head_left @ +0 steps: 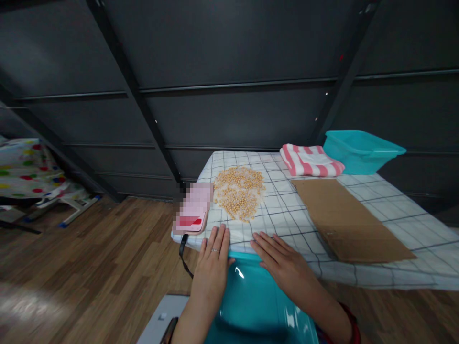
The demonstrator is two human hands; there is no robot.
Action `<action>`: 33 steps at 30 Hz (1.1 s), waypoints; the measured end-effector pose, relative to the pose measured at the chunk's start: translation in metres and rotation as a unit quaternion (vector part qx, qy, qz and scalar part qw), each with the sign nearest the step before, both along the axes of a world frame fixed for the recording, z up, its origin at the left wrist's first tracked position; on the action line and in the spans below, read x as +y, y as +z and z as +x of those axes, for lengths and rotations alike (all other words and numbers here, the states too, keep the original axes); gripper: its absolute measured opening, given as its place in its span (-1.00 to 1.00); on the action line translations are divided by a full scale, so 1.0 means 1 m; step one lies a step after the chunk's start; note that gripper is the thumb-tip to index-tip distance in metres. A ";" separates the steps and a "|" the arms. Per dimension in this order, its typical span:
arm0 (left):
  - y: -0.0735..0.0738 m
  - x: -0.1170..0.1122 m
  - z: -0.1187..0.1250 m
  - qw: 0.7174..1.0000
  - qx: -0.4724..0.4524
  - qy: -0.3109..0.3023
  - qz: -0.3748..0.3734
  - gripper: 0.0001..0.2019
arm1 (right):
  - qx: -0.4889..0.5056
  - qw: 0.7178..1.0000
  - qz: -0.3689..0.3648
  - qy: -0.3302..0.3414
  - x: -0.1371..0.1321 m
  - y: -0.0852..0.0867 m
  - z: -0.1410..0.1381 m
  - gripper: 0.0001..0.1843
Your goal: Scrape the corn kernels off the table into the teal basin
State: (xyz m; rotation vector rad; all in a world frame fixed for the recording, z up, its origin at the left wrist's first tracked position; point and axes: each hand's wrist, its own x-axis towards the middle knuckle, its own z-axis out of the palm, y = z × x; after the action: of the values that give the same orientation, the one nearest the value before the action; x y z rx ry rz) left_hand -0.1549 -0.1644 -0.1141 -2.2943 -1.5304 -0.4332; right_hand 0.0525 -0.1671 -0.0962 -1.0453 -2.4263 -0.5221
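Observation:
Both palms face down near the front edge of a table under a white checked cloth (278, 205). My left hand (213, 251) lies flat with its fingers stretched forward and a ring on one finger. My right hand (279, 258) is also flat, its fingers pointing inward to the left. Neither hand holds anything. Just beyond the fingertips spreads a patch of yellow beans (238, 193) mixed with white grains. Below the hands, against the table edge, is a teal plastic basin (247, 301); the part of it that I see inside shows bare plastic.
A pink phone (193, 210) with a black strap lies at the table's left edge. To the right are a flat piece of brown cardboard (347, 222), a folded pink-striped towel (310, 160) and a second teal basin (362, 153). A dark panelled wall (236, 114) stands behind.

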 end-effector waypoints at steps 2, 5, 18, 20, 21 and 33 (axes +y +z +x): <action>0.002 0.000 0.000 1.000 0.009 0.003 0.004 -0.52 | 0.000 1.000 0.001 -0.002 -0.001 0.002 -0.001 -0.64; 0.005 -0.001 0.002 1.000 0.015 0.007 0.012 -0.54 | -0.005 1.000 0.001 -0.005 -0.001 0.005 -0.002 -0.64; 0.004 0.000 0.001 1.000 -0.003 0.003 -0.016 -0.44 | -0.019 0.999 -0.021 -0.037 -0.021 0.025 0.008 -0.57; 0.006 -0.003 -0.001 1.000 0.002 0.005 -0.012 -0.40 | -0.020 0.998 -0.014 -0.052 -0.024 0.020 0.007 -0.50; 0.006 -0.005 -0.002 1.000 0.007 0.009 -0.006 -0.37 | -0.021 0.998 -0.009 -0.051 -0.024 0.017 0.007 -0.48; 0.031 -0.015 -0.001 0.993 0.106 -0.008 -0.051 -0.15 | -0.035 0.996 -0.048 -0.061 -0.025 0.015 0.018 -0.38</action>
State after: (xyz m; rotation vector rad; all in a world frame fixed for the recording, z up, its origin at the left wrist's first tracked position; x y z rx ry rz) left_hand -0.1564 -0.1790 -0.0833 -2.3443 -1.4606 -0.1109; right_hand 0.0704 -0.1918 -0.0811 -1.2415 -2.4812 -0.4940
